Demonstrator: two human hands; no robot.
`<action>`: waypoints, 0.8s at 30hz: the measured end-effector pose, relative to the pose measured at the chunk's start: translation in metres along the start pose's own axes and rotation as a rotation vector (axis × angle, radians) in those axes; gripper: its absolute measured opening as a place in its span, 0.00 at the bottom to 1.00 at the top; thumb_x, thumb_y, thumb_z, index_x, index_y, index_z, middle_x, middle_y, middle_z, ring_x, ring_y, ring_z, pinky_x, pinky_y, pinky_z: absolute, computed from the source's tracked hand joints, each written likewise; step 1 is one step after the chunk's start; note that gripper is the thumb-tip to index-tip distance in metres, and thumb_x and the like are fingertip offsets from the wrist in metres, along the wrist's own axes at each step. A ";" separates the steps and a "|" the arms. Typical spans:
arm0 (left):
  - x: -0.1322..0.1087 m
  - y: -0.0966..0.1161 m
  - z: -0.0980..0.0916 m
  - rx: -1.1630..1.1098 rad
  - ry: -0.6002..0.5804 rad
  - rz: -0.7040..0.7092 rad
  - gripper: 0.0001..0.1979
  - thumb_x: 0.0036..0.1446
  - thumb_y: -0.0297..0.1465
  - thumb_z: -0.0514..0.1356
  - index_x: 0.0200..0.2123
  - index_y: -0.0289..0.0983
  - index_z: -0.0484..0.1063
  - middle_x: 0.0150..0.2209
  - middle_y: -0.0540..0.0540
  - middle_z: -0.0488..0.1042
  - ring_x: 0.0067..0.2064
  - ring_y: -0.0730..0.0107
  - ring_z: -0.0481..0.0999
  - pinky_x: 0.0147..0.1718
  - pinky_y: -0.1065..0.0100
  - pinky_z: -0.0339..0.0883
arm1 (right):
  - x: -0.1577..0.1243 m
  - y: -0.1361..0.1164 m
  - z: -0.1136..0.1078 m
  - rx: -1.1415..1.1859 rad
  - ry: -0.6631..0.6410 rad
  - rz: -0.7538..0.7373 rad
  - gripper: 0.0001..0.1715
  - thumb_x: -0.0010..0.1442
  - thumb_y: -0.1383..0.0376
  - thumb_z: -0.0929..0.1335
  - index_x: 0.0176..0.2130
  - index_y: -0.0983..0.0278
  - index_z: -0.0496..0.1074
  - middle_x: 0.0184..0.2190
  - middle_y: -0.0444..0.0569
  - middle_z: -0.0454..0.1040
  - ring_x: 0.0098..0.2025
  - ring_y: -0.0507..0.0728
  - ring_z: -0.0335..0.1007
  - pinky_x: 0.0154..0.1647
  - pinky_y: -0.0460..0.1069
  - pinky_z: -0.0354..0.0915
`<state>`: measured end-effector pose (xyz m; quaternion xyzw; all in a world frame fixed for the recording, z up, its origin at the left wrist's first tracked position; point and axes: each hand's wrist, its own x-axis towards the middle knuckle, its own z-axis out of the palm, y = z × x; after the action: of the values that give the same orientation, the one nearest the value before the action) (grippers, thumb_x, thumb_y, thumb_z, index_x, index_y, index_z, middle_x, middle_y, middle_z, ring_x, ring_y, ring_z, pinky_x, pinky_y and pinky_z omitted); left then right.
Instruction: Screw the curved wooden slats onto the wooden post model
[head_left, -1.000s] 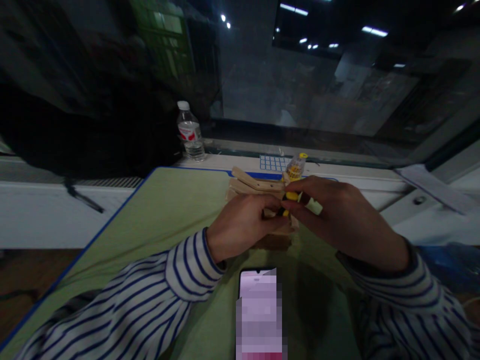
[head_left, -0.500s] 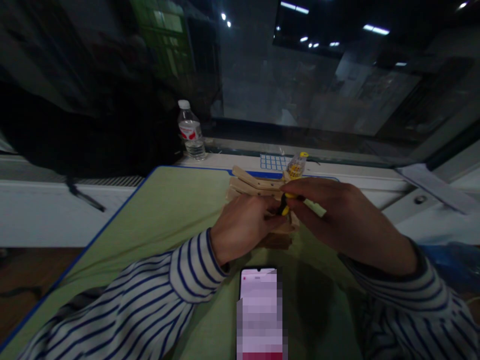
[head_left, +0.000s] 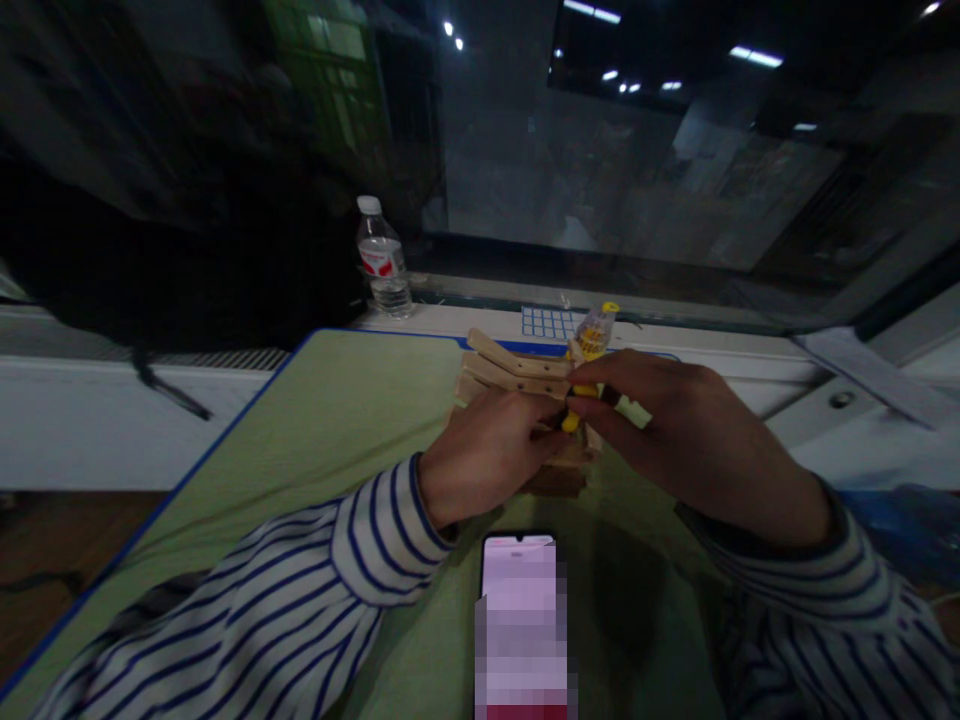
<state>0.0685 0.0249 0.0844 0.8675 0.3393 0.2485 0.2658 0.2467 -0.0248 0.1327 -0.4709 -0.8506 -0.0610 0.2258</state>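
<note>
My right hand [head_left: 675, 430] pinches a small yellow-and-black piece [head_left: 573, 418] between thumb and fingertips. Close against it, my left hand [head_left: 484, 455] has its fingers closed; what lies inside its grip is hidden. Both hands are over a wooden model [head_left: 529, 375] made of pale slats with dark dots like screw heads. One slat slants up to the left at the back. My hands cover much of the model's middle, and a darker brown wooden part shows at its near end.
A phone [head_left: 521, 600] lies on the green table [head_left: 360, 400] in front of me. Behind the model stands a clear bag or bottle with a yellow top [head_left: 600, 325]. On the sill are a water bottle [head_left: 384, 265] and a blue-gridded card [head_left: 549, 322]. Papers [head_left: 870, 375] lie at right.
The right fingers and the yellow-and-black piece have shifted slightly, with less of the black part showing. My left hand stays nearly in place. The whole view has moved a little.
</note>
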 end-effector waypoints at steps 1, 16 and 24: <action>0.000 0.000 0.000 0.000 0.004 -0.001 0.08 0.57 0.32 0.60 0.39 0.42 0.79 0.38 0.48 0.80 0.41 0.62 0.78 0.43 0.65 0.69 | 0.000 0.000 0.000 0.000 -0.001 0.001 0.10 0.63 0.66 0.65 0.44 0.63 0.74 0.45 0.52 0.78 0.43 0.58 0.76 0.44 0.52 0.70; 0.000 0.002 -0.002 0.027 -0.008 -0.037 0.08 0.59 0.35 0.60 0.34 0.40 0.79 0.34 0.47 0.80 0.37 0.63 0.78 0.37 0.66 0.67 | 0.000 -0.002 -0.002 -0.059 0.014 -0.069 0.17 0.62 0.68 0.65 0.51 0.65 0.72 0.51 0.51 0.76 0.49 0.59 0.75 0.49 0.53 0.70; 0.000 0.001 -0.002 0.032 -0.029 0.002 0.09 0.60 0.35 0.59 0.38 0.39 0.78 0.38 0.46 0.80 0.41 0.62 0.78 0.41 0.65 0.68 | 0.000 -0.001 -0.002 -0.055 0.009 -0.058 0.14 0.64 0.68 0.64 0.48 0.64 0.74 0.48 0.51 0.78 0.47 0.59 0.76 0.48 0.54 0.71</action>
<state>0.0680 0.0248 0.0865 0.8756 0.3383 0.2307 0.2564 0.2465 -0.0263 0.1342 -0.4518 -0.8609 -0.0928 0.2147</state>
